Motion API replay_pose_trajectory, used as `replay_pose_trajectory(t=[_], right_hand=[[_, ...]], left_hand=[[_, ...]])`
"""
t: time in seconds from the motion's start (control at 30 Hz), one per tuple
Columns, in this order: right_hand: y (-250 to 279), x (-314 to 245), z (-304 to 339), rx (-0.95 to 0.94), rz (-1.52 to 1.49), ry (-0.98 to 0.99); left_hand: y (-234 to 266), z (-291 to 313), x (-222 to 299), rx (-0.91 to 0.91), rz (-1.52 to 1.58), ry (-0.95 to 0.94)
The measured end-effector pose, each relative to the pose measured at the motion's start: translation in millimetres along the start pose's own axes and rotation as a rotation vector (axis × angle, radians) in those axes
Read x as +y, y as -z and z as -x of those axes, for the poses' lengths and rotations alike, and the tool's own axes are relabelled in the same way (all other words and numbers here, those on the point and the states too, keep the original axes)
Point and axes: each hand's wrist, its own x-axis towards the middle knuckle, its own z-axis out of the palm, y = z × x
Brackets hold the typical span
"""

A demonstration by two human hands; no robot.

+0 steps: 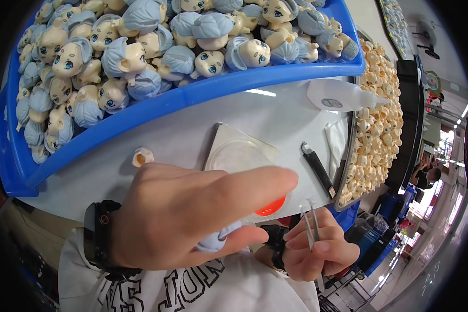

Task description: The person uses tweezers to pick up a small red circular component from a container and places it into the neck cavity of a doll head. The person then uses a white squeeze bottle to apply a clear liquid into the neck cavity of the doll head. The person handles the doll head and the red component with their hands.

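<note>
My left hand (177, 208) is curled in front of me, its index finger stretched across the middle of the view. A pale blue doll-head piece (217, 240) shows beneath its fingers, mostly hidden by the hand. Lower right, my right hand (322, 252) pinches metal tweezers (310, 231), tips pointing up and slightly apart. Partly behind the left index finger sits a clear dish with a bright red patch (270, 207). Past the hand, a round clear dish (239, 155) lies on a white square pad (221, 136). A small cream piece (142, 156) rests left of it.
A blue bin (192, 96) full of blue-haired doll heads (209, 63) spans the far side. To the right lie a white squeeze bottle (338, 96), a folded white tissue (338, 136) and a black box cutter (319, 170). Beyond them, a metal tray (346, 179) holds cream parts (374, 125).
</note>
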Motion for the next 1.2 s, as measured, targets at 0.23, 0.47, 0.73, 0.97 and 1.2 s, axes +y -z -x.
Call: replay_pose_trajectory(t=[0.23,0.47,0.73,0.97,1.2], right_hand=[[-1.2,-0.4,2.8,-0.004,-0.007,-0.009],[-2.2,0.0,3.6,-0.018,0.005,0.004],[-1.9,-0.6,2.9,-0.022,0.023,0.001],[-1.3,1.8,3.9,-0.017,0.015,0.003],[-0.4,2.1,4.1,-0.029,0.005,0.007]], left_hand=[[2.0,0.9,-4.4,-0.047,-0.059,-0.079],[-0.1,2.6,-3.7,-0.023,-0.038,-0.06],[0.6,2.0,-2.9,-0.047,-0.039,-0.05],[-0.3,2.2,-3.2,-0.029,-0.054,-0.044],[-0.2,2.3,-4.5,-0.034,-0.029,-0.061]])
